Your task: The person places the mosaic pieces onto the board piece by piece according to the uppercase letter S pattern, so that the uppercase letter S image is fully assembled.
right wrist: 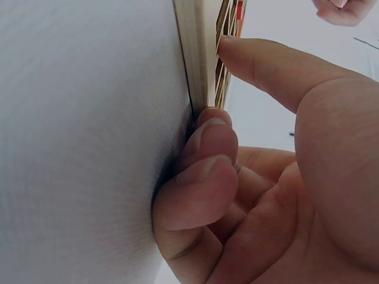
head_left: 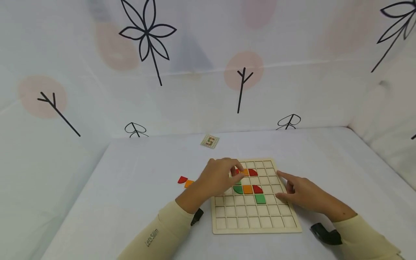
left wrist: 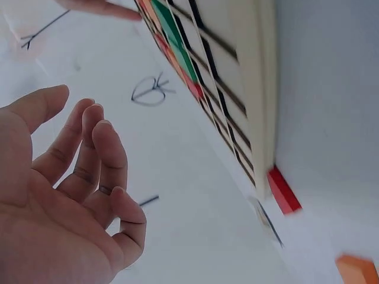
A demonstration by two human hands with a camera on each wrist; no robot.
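Note:
Over the upper left of the pale grid board [head_left: 256,222] hovers the left hand [head_left: 217,177], its fingers bent and partly covering the pieces. The left wrist view shows that hand [left wrist: 71,177] with thumb and fingers apart, holding nothing. On the board lie a red quarter piece [head_left: 252,172], an orange square [head_left: 247,189], a green quarter piece [head_left: 238,189], another red quarter piece [head_left: 258,189] and a green square [head_left: 260,199]. The right hand [head_left: 307,193] holds the board's right edge. In the right wrist view its thumb [right wrist: 260,62] is on top and curled fingers touch the side [right wrist: 198,47].
Left of the board, a loose red piece [head_left: 182,180] and an orange piece [head_left: 189,183] lie on the white table [head_left: 130,202], beside the left forearm. A small patterned card [head_left: 209,141] lies behind the board. Printed white cloth [head_left: 195,97] hangs at the back and sides.

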